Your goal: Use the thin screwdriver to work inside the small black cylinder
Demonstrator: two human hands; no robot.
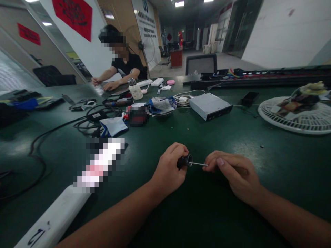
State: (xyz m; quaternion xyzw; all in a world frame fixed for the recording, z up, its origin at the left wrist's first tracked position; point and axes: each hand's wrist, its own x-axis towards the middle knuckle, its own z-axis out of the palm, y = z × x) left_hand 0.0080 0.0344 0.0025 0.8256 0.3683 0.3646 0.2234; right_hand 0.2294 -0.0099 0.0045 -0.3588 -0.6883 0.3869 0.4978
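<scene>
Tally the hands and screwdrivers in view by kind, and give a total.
Own hands: 2, left hand and right hand
Co-worker's hands: 2, one hand and other hand
Screwdrivers: 1, black-handled screwdriver
Total: 5

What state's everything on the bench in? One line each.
Left hand: closed around the screwdriver handle.
Screwdriver: black handle, thin metal shaft, held roughly level.
Right hand: curled, fingertips at the shaft's tip.
Silver metal box: lying flat, closed.
White fan guard: lying flat, off its fan.
Black cable: loosely coiled.
Co-worker: both hands at the bench.
</scene>
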